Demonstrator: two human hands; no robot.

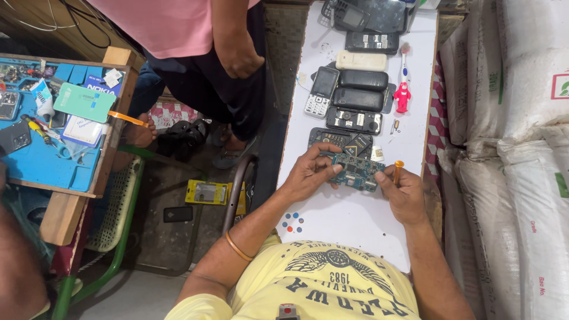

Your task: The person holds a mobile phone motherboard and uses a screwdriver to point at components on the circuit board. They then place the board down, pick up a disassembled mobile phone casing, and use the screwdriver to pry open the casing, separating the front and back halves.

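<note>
White table (355,231), phone parts in rows.
Left hand (308,173) is pinching the bare blue board (357,172) at the table's middle; right hand (404,192) is gripping an orange screwdriver (398,168) beside it. Casing seemingly already off; reassembly remaining.

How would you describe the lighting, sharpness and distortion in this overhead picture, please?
Head view: soft, even daylight, with only faint shadows on the white worktable; the blue-green circuit board between the left hand and right hand is sharp; wide-angle distortion bends the white woven sacks at the right edge; no strong glare.
</note>
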